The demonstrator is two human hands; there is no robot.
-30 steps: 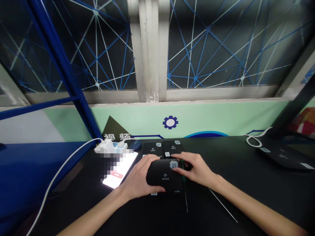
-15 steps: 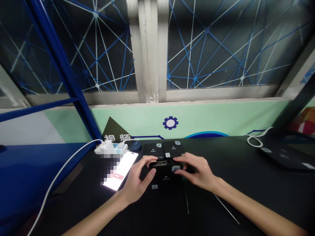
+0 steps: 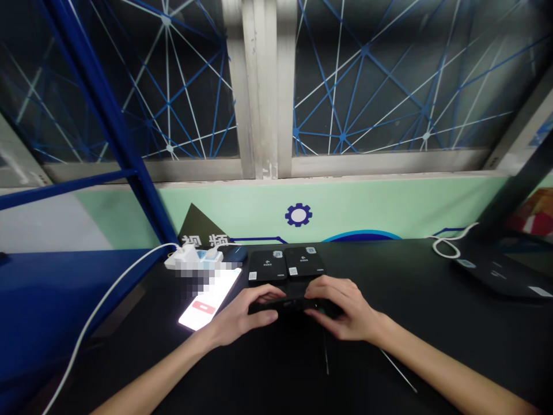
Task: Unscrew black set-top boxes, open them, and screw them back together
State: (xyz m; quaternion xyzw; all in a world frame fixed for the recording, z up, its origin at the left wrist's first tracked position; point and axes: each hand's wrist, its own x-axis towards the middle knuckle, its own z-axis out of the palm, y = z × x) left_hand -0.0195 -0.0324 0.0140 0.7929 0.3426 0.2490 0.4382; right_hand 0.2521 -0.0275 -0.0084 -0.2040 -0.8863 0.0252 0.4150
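A flat black set-top box (image 3: 290,305) is held between my two hands, its narrow edge with ports turned towards me. My left hand (image 3: 235,317) grips its left end, thumb below and fingers above. At the right end, my right hand (image 3: 349,308) pinches it between thumb and fingers. Two similar black boxes, a left one (image 3: 266,266) and a right one (image 3: 305,263), lie side by side on the table just beyond. Below my right hand, a thin metal rod (image 3: 326,354) lies on the table; its upper end is hidden.
A lit phone (image 3: 211,300) lies left of my left hand. Behind it are a white power strip (image 3: 194,260) with a cable and a dark blue rounded object (image 3: 235,253). Another thin rod (image 3: 400,372) lies under my right forearm. A larger black device (image 3: 501,274) sits at the right.
The held box has tilted so its labelled top face no longer shows and its port edge faces me. Both hands have come slightly nearer, uncovering more of the two boxes behind.
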